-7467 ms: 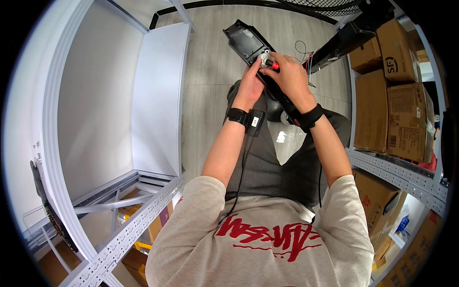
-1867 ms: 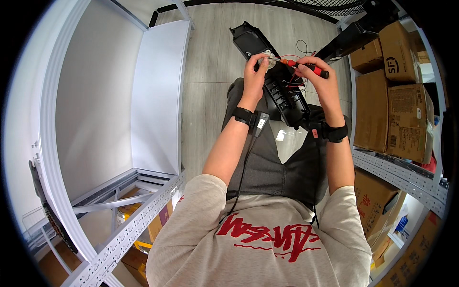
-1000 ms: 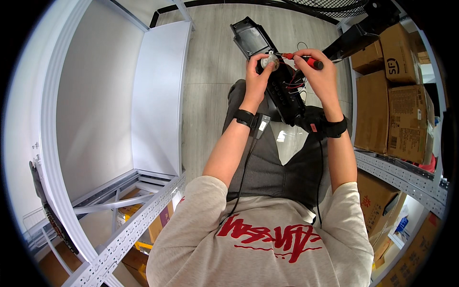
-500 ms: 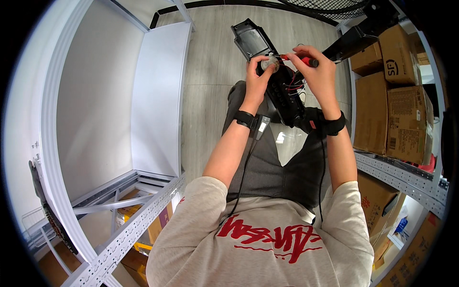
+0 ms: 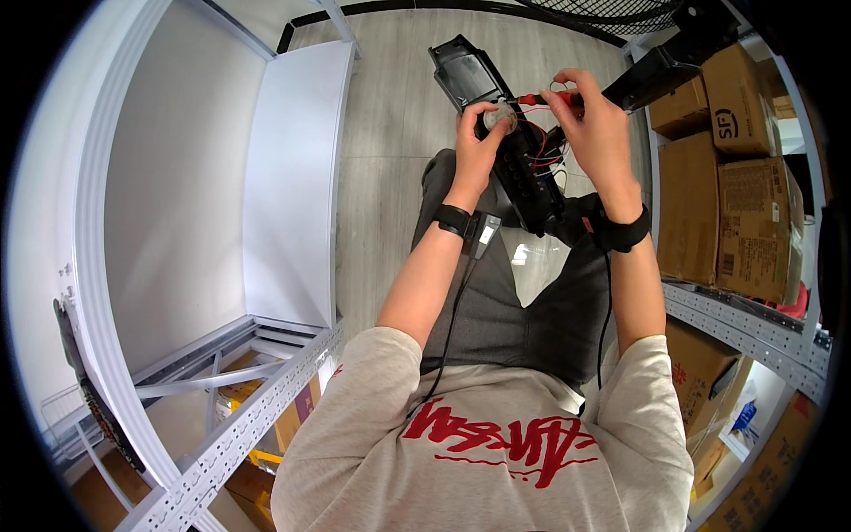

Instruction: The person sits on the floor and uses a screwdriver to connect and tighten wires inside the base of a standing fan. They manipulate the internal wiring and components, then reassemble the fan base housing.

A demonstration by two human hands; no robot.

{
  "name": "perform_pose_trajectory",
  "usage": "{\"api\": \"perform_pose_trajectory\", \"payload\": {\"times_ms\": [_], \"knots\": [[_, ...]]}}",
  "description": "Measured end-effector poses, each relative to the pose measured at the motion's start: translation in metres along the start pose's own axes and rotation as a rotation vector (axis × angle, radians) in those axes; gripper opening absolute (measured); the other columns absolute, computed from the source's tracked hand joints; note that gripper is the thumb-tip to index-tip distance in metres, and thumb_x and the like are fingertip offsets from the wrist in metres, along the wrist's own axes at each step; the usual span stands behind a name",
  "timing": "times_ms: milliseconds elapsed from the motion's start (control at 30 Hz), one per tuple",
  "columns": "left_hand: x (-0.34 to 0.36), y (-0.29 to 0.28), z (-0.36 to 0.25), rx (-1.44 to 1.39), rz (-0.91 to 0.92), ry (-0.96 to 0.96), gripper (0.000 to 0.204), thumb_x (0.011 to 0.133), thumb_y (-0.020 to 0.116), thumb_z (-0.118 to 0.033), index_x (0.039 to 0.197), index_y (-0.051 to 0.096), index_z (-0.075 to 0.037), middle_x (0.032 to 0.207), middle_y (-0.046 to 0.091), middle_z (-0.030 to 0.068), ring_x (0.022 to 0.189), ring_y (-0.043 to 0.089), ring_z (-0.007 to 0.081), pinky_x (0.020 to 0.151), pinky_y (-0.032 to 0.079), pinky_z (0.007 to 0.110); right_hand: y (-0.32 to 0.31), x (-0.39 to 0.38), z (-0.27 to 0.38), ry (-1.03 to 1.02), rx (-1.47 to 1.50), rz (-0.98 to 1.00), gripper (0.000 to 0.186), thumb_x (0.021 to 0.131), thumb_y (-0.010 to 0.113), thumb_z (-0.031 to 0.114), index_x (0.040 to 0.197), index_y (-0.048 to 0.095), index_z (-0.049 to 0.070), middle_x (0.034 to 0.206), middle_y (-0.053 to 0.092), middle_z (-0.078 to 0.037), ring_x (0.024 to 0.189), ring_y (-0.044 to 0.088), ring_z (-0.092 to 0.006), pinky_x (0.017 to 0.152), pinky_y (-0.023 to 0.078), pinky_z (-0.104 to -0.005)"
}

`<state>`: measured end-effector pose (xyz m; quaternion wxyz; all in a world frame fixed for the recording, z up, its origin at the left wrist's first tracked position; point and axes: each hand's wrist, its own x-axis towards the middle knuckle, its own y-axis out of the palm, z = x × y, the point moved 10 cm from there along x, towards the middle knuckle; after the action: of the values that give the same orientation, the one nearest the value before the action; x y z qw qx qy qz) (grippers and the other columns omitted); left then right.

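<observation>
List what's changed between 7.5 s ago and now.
Right hand moved right and slightly away from the body, apart from the left hand; its red-and-black tool now points left toward the pale round part. No visible release. Unchanged: left hand on the round part, over the black housing; boxes.

Bright light, bowed edges — black corners

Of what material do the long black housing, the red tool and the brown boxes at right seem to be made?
Long black housing: probably plastic with a slight sheen, given its moulded-looking shape.
Red tool: visible part likely plastic, perhaps rubber, from its saturated colour; partly covered.
Brown boxes: matte cardboard, judging by plain brown faces and straight folded edges.
</observation>
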<state>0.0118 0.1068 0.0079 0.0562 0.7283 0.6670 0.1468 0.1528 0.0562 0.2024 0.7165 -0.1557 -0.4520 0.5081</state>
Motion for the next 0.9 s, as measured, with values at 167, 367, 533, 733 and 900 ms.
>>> {"api": "perform_pose_trajectory", "payload": {"times_ms": [167, 367, 533, 733, 900], "knots": [[0.0, 0.0, 0.0, -0.008, -0.003, -0.01, 0.027, 0.091, 0.071, -0.006, 0.115, 0.058, -0.007, 0.115, 0.055, 0.0022, 0.108, 0.055, 0.0124, 0.094, 0.045, 0.027, -0.002, 0.004, 0.008, -0.033, -0.092, 0.027, 0.022, 0.09, 0.072, 0.017, 0.106, 0.061, 0.006, 0.078, 0.068, -0.01, 0.065, 0.068, -0.0288, 0.057, 0.054, -0.0343], [0.0, 0.0, 0.003, -0.012, -0.002, -0.017, 0.028, 0.091, 0.071, -0.006, 0.115, 0.058, -0.007, 0.117, 0.054, 0.0026, 0.108, 0.055, 0.0129, 0.095, 0.045, 0.028, -0.004, 0.003, 0.016, -0.183, -0.114, -0.018, 0.022, 0.092, 0.07, 0.022, 0.104, 0.061, 0.007, 0.08, 0.067, -0.01, 0.067, 0.068, -0.0302, 0.057, 0.053, -0.0356], [0.001, -0.002, 0.002, 0.051, -0.013, 0.0, 0.028, 0.091, 0.071, -0.006, 0.116, 0.058, -0.008, 0.118, 0.054, 0.0023, 0.108, 0.055, 0.0131, 0.094, 0.045, 0.028, 0.002, 0.005, 0.006, -0.001, -0.357, 0.12, 0.021, 0.094, 0.067, 0.023, 0.104, 0.061, 0.006, 0.084, 0.069, -0.015, 0.076, 0.07, -0.033, 0.06, 0.054, -0.0367], [0.0, -0.002, 0.006, -0.009, -0.002, -0.035, 0.028, 0.091, 0.071, -0.007, 0.116, 0.058, -0.008, 0.117, 0.054, 0.0021, 0.109, 0.054, 0.0129, 0.095, 0.044, 0.028, -0.011, 0.006, 0.013, -0.055, -0.068, 0.073, 0.028, 0.095, 0.066, 0.03, 0.097, 0.059, 0.003, 0.079, 0.069, -0.015, 0.066, 0.067, -0.0353, 0.055, 0.052, -0.0413], [0.0, 0.0, 0.002, -0.001, -0.003, -0.015, 0.027, 0.091, 0.071, -0.007, 0.115, 0.058, -0.008, 0.116, 0.054, 0.0019, 0.109, 0.054, 0.0129, 0.095, 0.044, 0.028, -0.011, 0.011, 0.018, -0.096, -0.431, 0.144, 0.023, 0.095, 0.065, 0.024, 0.098, 0.059, 0.002, 0.076, 0.067, -0.015, 0.065, 0.066, -0.036, 0.057, 0.052, -0.0427]]}}
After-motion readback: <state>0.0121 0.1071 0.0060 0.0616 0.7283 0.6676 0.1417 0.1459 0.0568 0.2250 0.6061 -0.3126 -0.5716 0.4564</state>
